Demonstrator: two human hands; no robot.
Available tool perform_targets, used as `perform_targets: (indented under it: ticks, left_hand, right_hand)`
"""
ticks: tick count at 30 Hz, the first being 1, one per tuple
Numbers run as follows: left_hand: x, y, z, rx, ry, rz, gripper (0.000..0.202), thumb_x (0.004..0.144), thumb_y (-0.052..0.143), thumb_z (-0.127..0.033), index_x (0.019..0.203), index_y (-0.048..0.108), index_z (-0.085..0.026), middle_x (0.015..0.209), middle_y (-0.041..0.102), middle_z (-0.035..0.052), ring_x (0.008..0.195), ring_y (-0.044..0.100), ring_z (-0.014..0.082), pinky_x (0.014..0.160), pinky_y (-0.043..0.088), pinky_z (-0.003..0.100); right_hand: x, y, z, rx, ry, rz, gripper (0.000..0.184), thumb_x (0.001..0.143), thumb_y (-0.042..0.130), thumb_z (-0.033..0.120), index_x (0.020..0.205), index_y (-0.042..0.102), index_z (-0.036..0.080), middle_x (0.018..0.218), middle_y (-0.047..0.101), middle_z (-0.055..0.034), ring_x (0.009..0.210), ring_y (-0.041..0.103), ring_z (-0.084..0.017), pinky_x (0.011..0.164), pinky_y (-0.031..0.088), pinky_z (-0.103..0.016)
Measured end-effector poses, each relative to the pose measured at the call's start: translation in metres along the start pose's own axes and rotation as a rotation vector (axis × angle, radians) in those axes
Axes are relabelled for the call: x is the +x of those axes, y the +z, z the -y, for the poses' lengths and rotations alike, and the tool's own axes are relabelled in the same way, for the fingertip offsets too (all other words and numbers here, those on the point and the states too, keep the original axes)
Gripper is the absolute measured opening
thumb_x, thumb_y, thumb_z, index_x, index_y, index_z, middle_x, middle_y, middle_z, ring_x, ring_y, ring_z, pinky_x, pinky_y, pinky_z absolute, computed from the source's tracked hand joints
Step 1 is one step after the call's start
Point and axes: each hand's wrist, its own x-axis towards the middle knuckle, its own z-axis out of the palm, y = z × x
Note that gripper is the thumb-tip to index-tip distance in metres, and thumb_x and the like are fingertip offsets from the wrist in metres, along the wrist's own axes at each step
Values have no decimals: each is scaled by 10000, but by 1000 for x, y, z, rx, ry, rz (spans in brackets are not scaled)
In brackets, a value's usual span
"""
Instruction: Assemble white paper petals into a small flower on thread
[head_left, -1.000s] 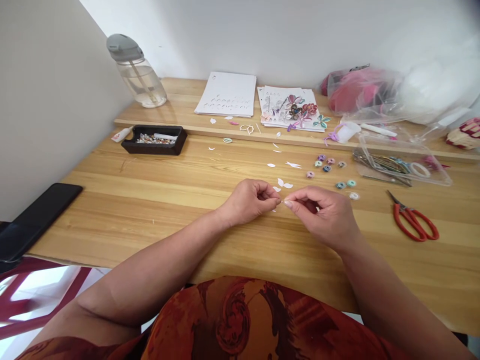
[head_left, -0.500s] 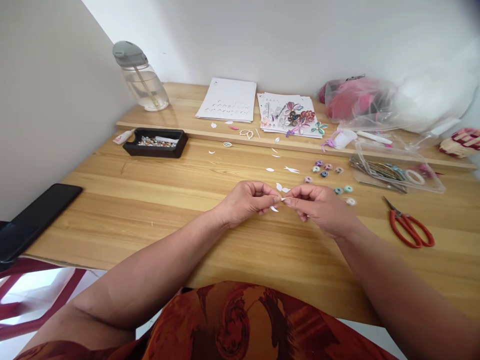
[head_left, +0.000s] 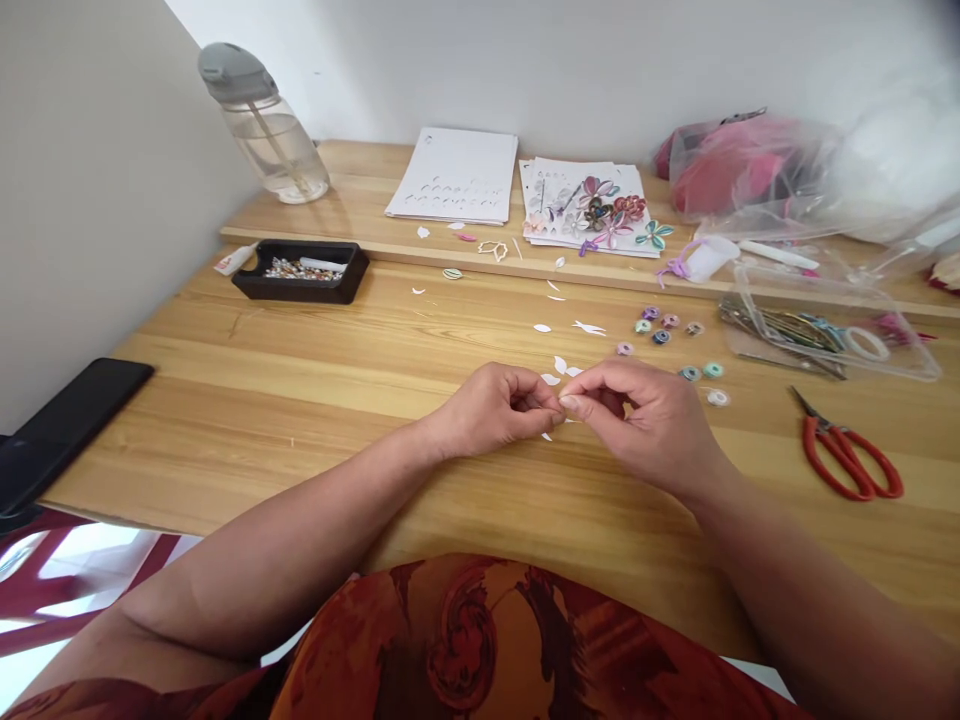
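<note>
My left hand (head_left: 504, 408) and my right hand (head_left: 651, 420) meet just above the table, thumbs and forefingers pinched together. Their fingertips close on a small white paper piece, now almost wholly covered by the fingers. Around the hands lie white leaf-shaped paper cut-outs (head_left: 560, 364), some partly hidden beneath the fingers. Several small thread bobbins (head_left: 661, 338) in different colours sit beyond my right hand. Red-handled scissors (head_left: 844, 450) rest farther right, their tips pointing away from me.
A black tray (head_left: 300, 285) of beads stands at the left, near a phone (head_left: 79, 425). On the raised back ledge are a water bottle (head_left: 274, 145), a paper stack (head_left: 454, 175) and fabric flowers (head_left: 615, 225). A clear plastic box (head_left: 911, 360) of metal pieces lies at right.
The view has shifted slightly. The fingertips have drawn together, covering the white paper piece that showed between them before, and my right hand is a little more raised and arched.
</note>
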Motion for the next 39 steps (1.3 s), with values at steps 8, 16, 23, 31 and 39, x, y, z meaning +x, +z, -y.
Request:
perform_targets:
  ticks: [8,16,23,31,39]
  left_hand:
    - [2,1,-6,-157,-20,-141,234,738,739,-331,792,671,-113,674,635,8,549,474,62,547,366,198]
    - [3,2,1,4,-7,-260,207,747,708,-320,788,678,-119,717,654,18,599,508,78,561,377,195]
    - [-3,3,-7,-1,-27,-11,147,749,688,-265,760,673,-120,700,636,10,620,523,84,591,392,199]
    - [1,1,-1,-160,-9,-128,266,742,732,-363,816,667,-116,685,637,20,535,455,61,505,338,196]
    - [3,1,3,-64,-37,-246,202,732,718,-315,790,671,-127,685,655,5,536,470,59,517,349,190]
  right_hand:
    - [0,2,-17,254,246,78,201,818,680,360,788,698,163,644,606,-11,534,442,-104,482,330,-239]
    - [-10,4,2,-81,-119,-35,94,847,613,179,804,693,201,713,640,-11,567,486,-113,542,384,-258]
    - [-5,-3,-6,-32,-36,-60,96,852,642,257,823,715,202,746,660,-25,578,493,-123,544,384,-265]
    - [-3,3,-15,199,195,55,188,823,673,342,784,701,160,638,611,-9,534,456,-108,487,334,-243]
    - [-9,1,3,-95,-128,-41,83,838,624,176,804,698,193,701,630,-8,559,472,-114,541,376,-264]
